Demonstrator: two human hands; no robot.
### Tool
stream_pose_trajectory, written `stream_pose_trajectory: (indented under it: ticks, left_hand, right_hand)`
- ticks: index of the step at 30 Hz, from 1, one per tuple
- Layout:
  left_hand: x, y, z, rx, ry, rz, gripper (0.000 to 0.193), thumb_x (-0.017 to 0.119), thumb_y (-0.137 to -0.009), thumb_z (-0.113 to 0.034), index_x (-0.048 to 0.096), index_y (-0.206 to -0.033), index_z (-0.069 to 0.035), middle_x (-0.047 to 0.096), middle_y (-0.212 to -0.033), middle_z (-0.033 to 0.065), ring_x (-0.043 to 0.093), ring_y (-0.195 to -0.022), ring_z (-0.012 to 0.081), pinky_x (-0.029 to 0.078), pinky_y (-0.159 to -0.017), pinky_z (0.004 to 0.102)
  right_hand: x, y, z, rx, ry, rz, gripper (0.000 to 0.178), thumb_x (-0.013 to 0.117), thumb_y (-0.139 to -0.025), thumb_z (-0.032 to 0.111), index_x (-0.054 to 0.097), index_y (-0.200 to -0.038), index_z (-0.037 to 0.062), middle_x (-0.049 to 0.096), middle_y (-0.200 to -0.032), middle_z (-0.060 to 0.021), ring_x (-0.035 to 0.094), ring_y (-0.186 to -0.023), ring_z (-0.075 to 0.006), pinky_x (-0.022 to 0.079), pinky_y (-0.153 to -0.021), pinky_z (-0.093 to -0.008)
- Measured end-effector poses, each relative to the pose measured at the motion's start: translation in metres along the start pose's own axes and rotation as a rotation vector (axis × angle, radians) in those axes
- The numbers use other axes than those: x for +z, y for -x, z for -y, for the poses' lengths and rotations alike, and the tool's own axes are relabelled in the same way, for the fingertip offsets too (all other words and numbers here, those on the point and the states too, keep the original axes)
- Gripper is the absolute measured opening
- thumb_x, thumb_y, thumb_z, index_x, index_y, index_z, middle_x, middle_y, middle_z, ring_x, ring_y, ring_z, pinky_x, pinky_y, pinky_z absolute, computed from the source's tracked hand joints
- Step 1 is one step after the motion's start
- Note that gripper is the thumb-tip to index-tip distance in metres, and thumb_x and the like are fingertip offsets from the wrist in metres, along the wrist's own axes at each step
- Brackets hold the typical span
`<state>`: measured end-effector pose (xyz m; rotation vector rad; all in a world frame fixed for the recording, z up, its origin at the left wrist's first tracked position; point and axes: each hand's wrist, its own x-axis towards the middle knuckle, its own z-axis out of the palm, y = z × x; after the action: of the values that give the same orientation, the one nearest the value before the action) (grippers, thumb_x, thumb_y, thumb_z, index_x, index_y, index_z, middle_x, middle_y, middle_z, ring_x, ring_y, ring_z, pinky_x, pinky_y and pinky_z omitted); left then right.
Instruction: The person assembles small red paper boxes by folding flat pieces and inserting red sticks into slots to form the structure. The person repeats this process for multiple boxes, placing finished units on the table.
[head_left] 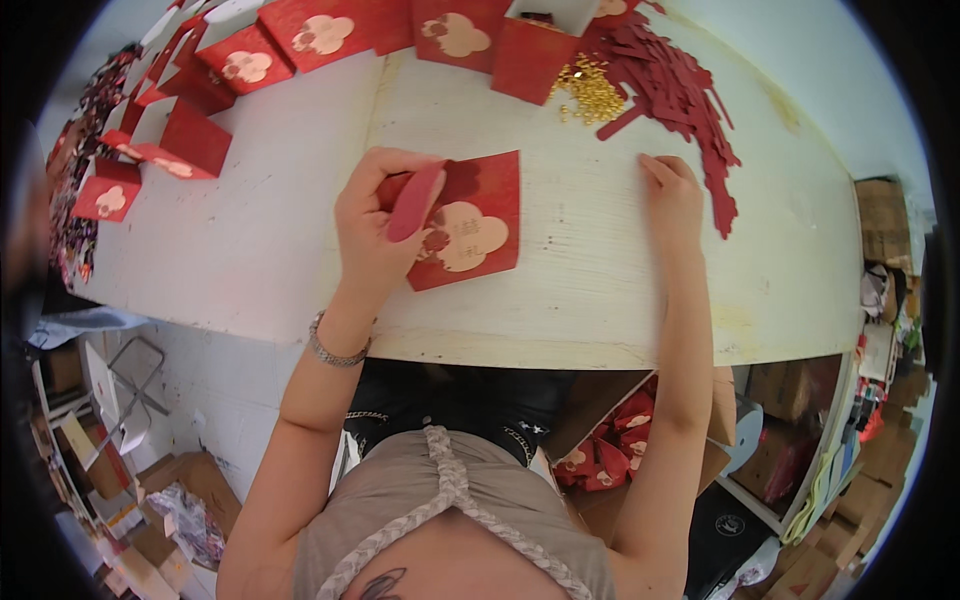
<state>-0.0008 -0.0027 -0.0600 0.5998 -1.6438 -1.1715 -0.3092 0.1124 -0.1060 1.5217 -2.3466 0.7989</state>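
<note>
My left hand [375, 205] is closed round the left side of a red paper gift box [490, 200], which has a pale flower-shaped print on its front. A dark red strap [415, 205] curves up beside my thumb, over the box's left edge. To the right, my right hand [672, 190] is low over the table with thumb and fingertips pinched together. Whatever is between them, if anything, is too small to make out. Beyond it lie a heap of dark red straps [665, 80] and a small pile of gold fasteners [590, 92].
Several standing red boxes [320, 28] curve along the white table's [280, 230] far and left sides. Under the near edge, by my right arm, a cardboard carton [595, 400] holds more red pieces. A folding stool [135, 380] and an open carton [190, 500] stand lower left.
</note>
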Motion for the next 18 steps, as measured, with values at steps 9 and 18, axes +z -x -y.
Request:
stream_pose_trajectory:
  ticks: [9, 18]
  left_hand:
    - [-0.004, 0.003, 0.006, 0.056, -0.007, 0.046, 0.01, 0.055, -0.091, -0.003, 0.057, -0.101, -0.002, 0.062, -0.093, 0.0048, 0.059, -0.08, 0.0089, 0.048, -0.068, 0.0207]
    - [-0.007, 0.007, 0.016, 0.141, 0.07, 0.127, 0.013, 0.061, -0.084, 0.0, 0.059, -0.096, -0.004, 0.066, -0.092, 0.0071, 0.061, -0.08, 0.0164, 0.049, -0.066, 0.0274]
  right_hand:
    - [-0.036, 0.036, 0.187, -0.271, -0.577, -0.161, 0.02, 0.075, -0.067, -0.001, 0.07, -0.085, 0.0057, 0.057, -0.074, -0.0059, 0.056, -0.062, -0.0181, 0.045, -0.051, -0.0281]
    - [-0.02, 0.04, 0.202, -0.224, -0.648, -0.161, 0.019, 0.073, -0.065, -0.004, 0.068, -0.082, 0.0015, 0.056, -0.072, -0.0061, 0.055, -0.059, -0.0182, 0.043, -0.049, -0.0281]
